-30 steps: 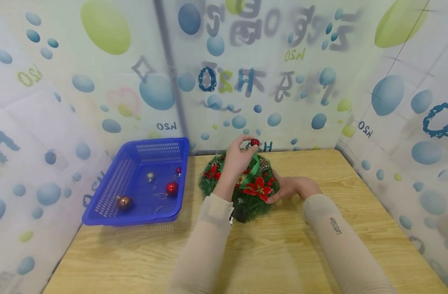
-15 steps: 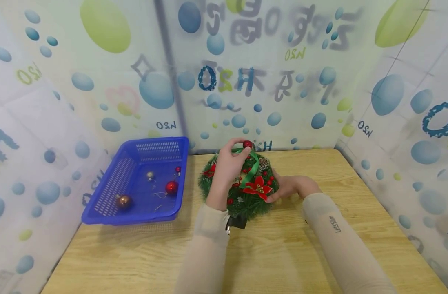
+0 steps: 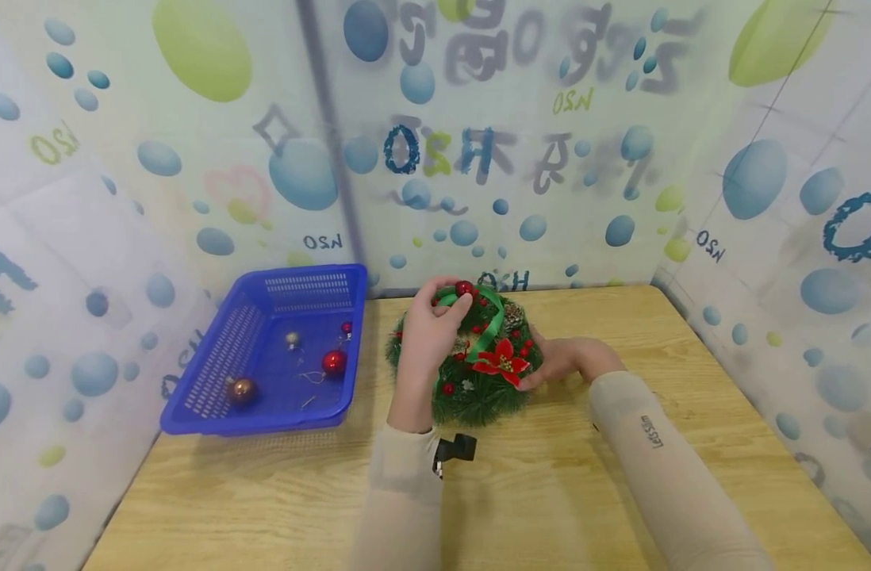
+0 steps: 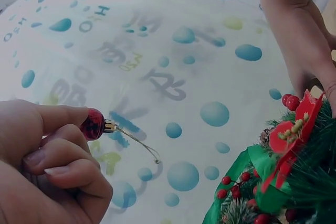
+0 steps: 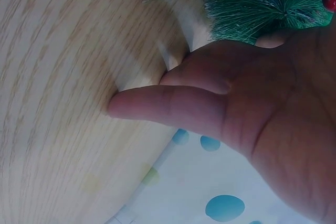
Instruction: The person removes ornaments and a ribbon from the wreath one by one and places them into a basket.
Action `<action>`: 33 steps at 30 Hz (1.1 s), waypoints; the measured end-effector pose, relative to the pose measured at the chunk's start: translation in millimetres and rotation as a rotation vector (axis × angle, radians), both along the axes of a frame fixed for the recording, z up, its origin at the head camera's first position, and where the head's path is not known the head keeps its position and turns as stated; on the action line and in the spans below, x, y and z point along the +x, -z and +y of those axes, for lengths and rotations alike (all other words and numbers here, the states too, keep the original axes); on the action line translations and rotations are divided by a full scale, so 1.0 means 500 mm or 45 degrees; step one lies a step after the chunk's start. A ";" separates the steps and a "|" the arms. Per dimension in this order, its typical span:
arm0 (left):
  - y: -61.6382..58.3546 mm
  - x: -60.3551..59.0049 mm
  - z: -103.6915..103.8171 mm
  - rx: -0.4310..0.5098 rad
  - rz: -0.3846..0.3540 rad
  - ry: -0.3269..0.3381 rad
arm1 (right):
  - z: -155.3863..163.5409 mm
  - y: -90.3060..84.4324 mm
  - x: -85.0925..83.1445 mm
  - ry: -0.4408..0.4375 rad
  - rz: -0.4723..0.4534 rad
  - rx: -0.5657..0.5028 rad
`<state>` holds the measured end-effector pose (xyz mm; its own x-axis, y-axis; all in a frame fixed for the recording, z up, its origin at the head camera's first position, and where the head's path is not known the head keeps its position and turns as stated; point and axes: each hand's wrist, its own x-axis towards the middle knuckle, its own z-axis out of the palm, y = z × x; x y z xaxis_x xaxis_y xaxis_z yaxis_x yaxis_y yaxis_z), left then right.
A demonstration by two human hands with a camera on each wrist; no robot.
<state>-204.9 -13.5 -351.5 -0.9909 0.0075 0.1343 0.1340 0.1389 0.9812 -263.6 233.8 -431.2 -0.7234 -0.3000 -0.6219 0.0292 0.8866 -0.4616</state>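
— Two hands on the wreath job, as I read it from my station. Where's the bauble sitting?

— My left hand pinches the small red bauble between thumb and forefinger, the other fingers curled in under it. The ball pokes out past the fingertips, its gold cap and thin wire hook pointing away from the hand into free air. In the head view it hangs over the far rim of the wreath, right by the green ribbon loop.

— Touching the greenery?

— I can't tell from these views; it sits just above or against the ribbon.

— And your right?

— My right hand lies on the wooden table against the wreath's right edge. The wrist view shows the fingers fairly straight, one flat on the wood, the tips tucked against the green needles beside the red poinsettia. It braces the wreath rather than gripping it.

— Anything else on the table?

— Blue plastic basket to the left, well apart from the hands, holding a larger red bauble, a bronze one and a couple of tiny ones.
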 end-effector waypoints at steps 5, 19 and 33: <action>0.011 0.019 -0.017 0.014 -0.005 -0.071 | 0.002 -0.004 -0.001 -0.008 0.002 -0.010; 0.053 0.040 -0.107 0.051 -0.087 -0.159 | 0.004 0.000 0.005 -0.012 0.016 -0.021; 0.063 0.031 -0.276 -0.106 -0.158 -0.473 | 0.003 0.004 0.004 -0.067 0.077 0.010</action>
